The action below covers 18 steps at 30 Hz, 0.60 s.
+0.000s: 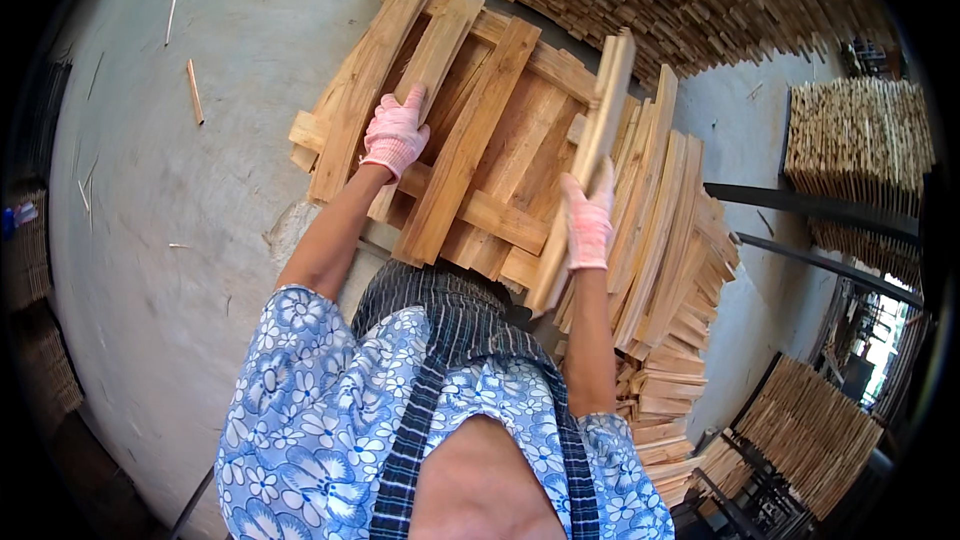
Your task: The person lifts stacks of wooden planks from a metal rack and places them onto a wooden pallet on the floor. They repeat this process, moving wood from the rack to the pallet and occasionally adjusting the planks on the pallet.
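Both my hands wear pink knit gloves. My left hand (397,133) is closed over a wooden plank (445,40) that lies across a stack of slats, its far end pointing away from me. My right hand (588,220) grips a long plank (606,105) turned up on its edge at the right side of the stack; it may be more than one board, as blur hides this. Between my hands another plank (480,125) rests crosswise over a cross slat (505,220). A wider plank (375,80) lies left of my left hand.
A fanned pile of loose slats (660,230) leans along my right side. Beyond the stack stands a large bank of stacked wood (690,0). More slat bundles (860,140) sit on dark metal bars (815,208) at the right. Wood scraps (194,90) lie on the grey floor (200,200).
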### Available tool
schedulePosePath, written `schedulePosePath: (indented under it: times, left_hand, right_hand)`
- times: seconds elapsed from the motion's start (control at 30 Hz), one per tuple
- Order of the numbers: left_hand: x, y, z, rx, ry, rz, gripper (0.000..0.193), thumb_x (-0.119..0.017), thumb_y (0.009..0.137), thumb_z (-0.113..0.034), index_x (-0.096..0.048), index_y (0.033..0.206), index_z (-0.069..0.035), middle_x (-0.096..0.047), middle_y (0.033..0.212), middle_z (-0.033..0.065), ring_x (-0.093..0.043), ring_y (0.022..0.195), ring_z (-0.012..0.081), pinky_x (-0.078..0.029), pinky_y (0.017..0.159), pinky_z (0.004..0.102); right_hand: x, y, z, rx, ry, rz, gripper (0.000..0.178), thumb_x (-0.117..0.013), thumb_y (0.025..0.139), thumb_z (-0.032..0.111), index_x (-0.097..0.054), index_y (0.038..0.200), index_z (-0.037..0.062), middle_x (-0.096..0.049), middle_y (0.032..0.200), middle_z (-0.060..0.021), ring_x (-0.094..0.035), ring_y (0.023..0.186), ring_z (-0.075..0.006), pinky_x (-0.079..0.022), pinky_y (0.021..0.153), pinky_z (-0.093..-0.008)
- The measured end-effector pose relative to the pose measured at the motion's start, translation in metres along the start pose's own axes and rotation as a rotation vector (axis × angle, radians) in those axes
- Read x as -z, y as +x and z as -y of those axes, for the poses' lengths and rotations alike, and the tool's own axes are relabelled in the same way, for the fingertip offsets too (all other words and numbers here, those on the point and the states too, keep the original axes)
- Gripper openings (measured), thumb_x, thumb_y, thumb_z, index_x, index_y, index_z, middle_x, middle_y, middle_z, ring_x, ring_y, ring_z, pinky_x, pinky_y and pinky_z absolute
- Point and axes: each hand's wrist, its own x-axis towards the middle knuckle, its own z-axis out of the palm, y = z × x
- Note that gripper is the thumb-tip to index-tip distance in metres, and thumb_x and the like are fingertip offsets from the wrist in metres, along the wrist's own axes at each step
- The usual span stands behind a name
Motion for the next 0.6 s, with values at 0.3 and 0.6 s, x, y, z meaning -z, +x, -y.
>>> schedulePosePath:
  times: [0.3, 0.6]
  left_hand:
    - [0.019, -0.023, -0.017, -0.107, -0.062, -0.141, 0.069, -0.071, 0.092, -0.041, -0.044, 0.153, -0.025, -0.042, 0.151, 0.0247, -0.051, 0.132, 0.0468, -0.048, 0.105, 0.0530]
    - [0.014, 0.035, 0.059, 0.172, -0.235, 0.112, 0.070, -0.040, 0.101, -0.067, -0.044, 0.158, -0.027, -0.025, 0.168, 0.0237, -0.039, 0.147, 0.0452, -0.035, 0.120, 0.0486]
  right_hand:
    - [-0.043, 0.016, -0.036, -0.161, -0.544, 0.097, 0.106, -0.074, 0.087, 0.048, -0.012, 0.166, 0.0156, -0.040, 0.145, -0.0373, -0.050, 0.131, -0.0542, -0.044, 0.111, -0.0523]
    - [-0.088, 0.032, -0.041, -0.121, 0.229, 0.076, 0.085, -0.062, 0.103, 0.041, -0.018, 0.165, 0.0016, -0.037, 0.163, -0.0169, -0.039, 0.146, -0.0289, -0.029, 0.121, -0.0357]
